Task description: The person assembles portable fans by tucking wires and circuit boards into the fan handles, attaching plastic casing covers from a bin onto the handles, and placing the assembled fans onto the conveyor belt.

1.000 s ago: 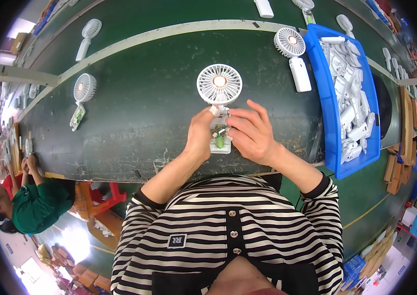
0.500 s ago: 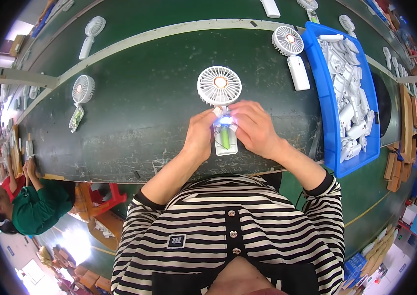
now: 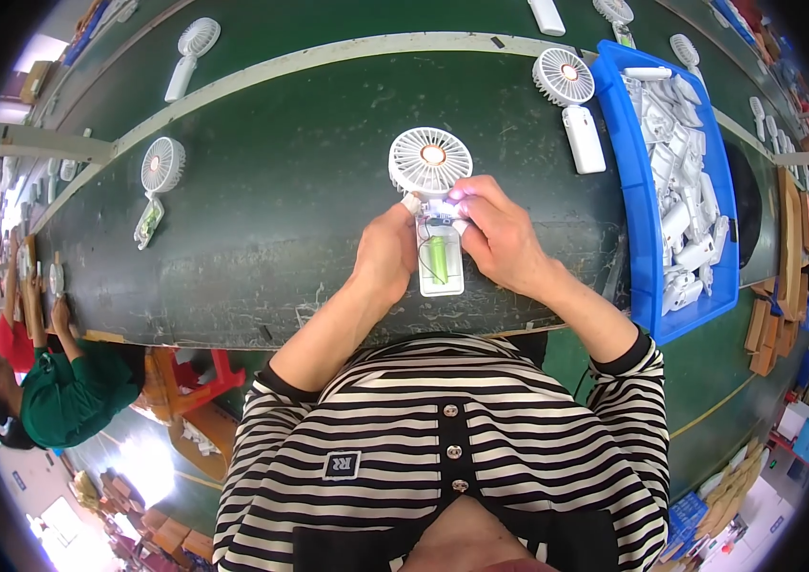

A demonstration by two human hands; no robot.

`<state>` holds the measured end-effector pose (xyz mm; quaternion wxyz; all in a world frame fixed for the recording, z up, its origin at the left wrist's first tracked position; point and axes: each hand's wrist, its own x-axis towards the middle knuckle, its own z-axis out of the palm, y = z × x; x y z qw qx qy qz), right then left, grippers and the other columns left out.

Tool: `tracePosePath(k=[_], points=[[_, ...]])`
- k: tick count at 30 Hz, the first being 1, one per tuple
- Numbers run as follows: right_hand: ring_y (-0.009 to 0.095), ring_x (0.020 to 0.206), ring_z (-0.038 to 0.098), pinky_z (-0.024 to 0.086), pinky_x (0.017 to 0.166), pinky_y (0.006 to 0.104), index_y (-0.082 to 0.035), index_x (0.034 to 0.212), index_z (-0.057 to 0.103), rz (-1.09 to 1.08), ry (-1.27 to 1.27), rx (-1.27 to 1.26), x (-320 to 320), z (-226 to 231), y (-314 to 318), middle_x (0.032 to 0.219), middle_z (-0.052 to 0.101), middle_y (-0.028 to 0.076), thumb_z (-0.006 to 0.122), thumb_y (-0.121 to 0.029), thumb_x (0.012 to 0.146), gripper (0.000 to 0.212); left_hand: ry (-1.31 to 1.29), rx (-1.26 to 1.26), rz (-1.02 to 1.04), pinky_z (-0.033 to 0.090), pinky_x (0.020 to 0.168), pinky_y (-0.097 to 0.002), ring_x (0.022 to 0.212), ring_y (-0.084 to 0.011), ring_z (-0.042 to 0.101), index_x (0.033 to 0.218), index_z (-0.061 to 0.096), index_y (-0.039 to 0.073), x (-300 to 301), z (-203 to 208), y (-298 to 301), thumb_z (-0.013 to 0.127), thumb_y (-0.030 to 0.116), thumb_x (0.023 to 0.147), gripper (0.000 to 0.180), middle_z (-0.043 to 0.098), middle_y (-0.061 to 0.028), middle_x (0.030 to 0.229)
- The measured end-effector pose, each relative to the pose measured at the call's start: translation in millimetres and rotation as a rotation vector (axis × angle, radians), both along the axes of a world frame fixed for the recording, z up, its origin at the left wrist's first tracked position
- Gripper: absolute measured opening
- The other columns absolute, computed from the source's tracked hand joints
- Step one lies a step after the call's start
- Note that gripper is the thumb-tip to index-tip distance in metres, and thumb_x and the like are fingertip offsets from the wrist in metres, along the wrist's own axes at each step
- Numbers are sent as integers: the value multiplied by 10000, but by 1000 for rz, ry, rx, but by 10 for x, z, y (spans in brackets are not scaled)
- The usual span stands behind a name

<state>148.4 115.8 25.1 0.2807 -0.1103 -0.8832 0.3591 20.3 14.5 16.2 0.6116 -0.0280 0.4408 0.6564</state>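
A white handheld fan (image 3: 431,160) lies on the dark green bench in front of me, its round grille pointing away. Its handle is uncovered, showing a green battery cell (image 3: 439,259) and a thin dark wire in the white shell. My left hand (image 3: 388,253) grips the left side of the fan's neck, fingers closed. From the right, my right hand (image 3: 503,234) pinches at the neck just below the grille, thumb and fingertips closed. A small bluish-white light glows between the fingertips, and whatever tiny part they press there is hidden.
A blue bin (image 3: 650,276) full of white shell pieces stands at right. Next to it lies another fan (image 3: 565,78) with a white handle. An opened fan (image 3: 162,165) lies at left. Beyond a pale rail (image 3: 347,50) are more fans. A co-worker in green (image 3: 76,396) sits far left.
My right hand's fingers have shifted upward at the neck, baring more of the open handle. The glow looks smaller. Fans beyond the rail have moved right.
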Motion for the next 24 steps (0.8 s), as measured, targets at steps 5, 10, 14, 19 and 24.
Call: tracePosePath(k=[5, 10, 14, 19, 24], points=[[314, 810, 542, 460, 666, 346, 60, 873, 530, 2, 14, 22, -14, -10, -9, 1016, 488, 152, 542, 86, 670, 205, -15, 15, 26, 421, 854, -353, 974, -205, 545, 1095, 491, -21, 4, 48, 3, 398, 211, 899, 317, 561, -115, 1058], [295, 838, 557, 470, 675, 321, 60, 866, 524, -16, -16, 23, -23, 22, -25, 1011, 511, 150, 523, 109, 678, 195, -17, 33, 37, 424, 841, -347, 967, -202, 546, 1093, 493, -19, 2, 56, -1, 399, 213, 898, 318, 566, -105, 1041], [294, 833, 557, 472, 674, 325, 58, 862, 522, -13, 0, 53, -35, 26, -24, 998, 511, 147, 521, 113, 669, 200, -29, 18, 34, 425, 838, -346, 958, -202, 548, 1092, 496, -19, -6, 17, 0, 396, 219, 900, 322, 570, -105, 1033], [300, 859, 543, 471, 687, 340, 57, 850, 517, 11, -50, 99, -37, 17, -28, 1002, 502, 142, 520, 119, 641, 218, -26, 34, -10, 440, 799, -337, 921, -185, 554, 1073, 500, -8, -17, 10, -1, 379, 232, 904, 318, 576, -94, 1019], [293, 897, 528, 479, 699, 346, 56, 849, 514, 48, -123, 230, -39, 25, -49, 1033, 492, 138, 530, 89, 655, 198, 12, 6, -24, 447, 758, -326, 881, -166, 552, 1075, 501, 20, -12, 20, -17, 375, 269, 903, 327, 576, -70, 997]])
